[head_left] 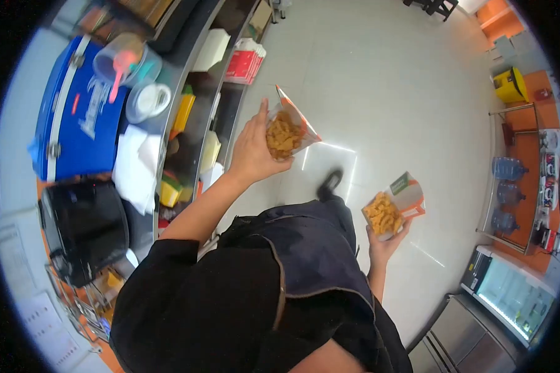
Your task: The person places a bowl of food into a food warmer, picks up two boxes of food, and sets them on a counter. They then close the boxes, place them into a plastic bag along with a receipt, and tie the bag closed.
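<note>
My left hand [255, 146] is wrapped round an open paper box of brown fried pieces [284, 135], held up at the centre with its printed flap standing to the right. Lower and to the right, my right hand [386, 242] grips a second open box of golden fried pieces [383, 214], whose flap shows a green and an orange patch. The two boxes are well apart, both over the floor. Part of each hand's fingers is hidden by its box.
Along the left runs a metal shelf unit [185, 112] with cartons, beside a blue cooler box [84, 112] and a black appliance [84, 230]. Water bottles [509, 194] stand on a rack at the right, above a glass-fronted fridge [516, 295]. A stool [442, 7] is at the top.
</note>
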Demonstrator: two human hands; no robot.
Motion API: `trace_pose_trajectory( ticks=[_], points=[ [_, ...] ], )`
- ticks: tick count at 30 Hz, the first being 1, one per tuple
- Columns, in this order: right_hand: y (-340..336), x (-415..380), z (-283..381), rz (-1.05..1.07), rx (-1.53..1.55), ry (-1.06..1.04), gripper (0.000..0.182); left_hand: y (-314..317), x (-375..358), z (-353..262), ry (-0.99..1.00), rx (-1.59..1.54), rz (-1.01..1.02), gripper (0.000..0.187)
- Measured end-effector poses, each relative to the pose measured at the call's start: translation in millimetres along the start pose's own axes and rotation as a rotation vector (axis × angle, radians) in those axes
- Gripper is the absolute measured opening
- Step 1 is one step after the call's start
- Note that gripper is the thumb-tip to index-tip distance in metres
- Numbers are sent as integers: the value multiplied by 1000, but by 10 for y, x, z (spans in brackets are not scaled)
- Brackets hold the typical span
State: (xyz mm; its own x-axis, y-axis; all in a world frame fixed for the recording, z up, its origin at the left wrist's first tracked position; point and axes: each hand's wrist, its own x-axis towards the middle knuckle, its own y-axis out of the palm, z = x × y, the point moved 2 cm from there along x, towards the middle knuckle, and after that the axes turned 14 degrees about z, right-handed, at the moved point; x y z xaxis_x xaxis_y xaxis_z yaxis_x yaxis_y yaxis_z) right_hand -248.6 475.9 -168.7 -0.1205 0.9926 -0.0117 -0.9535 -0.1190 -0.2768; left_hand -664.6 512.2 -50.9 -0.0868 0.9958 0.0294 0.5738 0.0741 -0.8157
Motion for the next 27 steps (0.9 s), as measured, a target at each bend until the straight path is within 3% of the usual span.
trace_pose_trajectory(
  ticks=[5, 7, 9, 18, 20, 23, 27],
  points=[
    [-276, 1689, -440, 23, 35, 95, 125, 383, 1646, -274, 28, 32, -4, 132],
    [-331, 2575, -424, 107, 35, 34, 124, 436, 2155, -280, -140, -42, 79, 136],
    [-342, 3569, -321, 218, 12, -32, 124, 441, 2632, -293, -177, -32, -2, 133],
    [565, 7887, 806, 427, -201, -292, 118, 83, 5069, 911, -537, -93, -178, 130],
    [804, 8535, 920, 383, -211, -265, 119, -27, 5760, 1199, -540, -122, -230, 130],
    [1132, 9418, 984, 355, -5, -182, 121, -259, 7053, 1670, -569, -154, -170, 130],
    [1346, 10373, 1202, 348, 10, -162, 121, -745, 8834, 1954, -512, -183, -120, 130]
  ],
)
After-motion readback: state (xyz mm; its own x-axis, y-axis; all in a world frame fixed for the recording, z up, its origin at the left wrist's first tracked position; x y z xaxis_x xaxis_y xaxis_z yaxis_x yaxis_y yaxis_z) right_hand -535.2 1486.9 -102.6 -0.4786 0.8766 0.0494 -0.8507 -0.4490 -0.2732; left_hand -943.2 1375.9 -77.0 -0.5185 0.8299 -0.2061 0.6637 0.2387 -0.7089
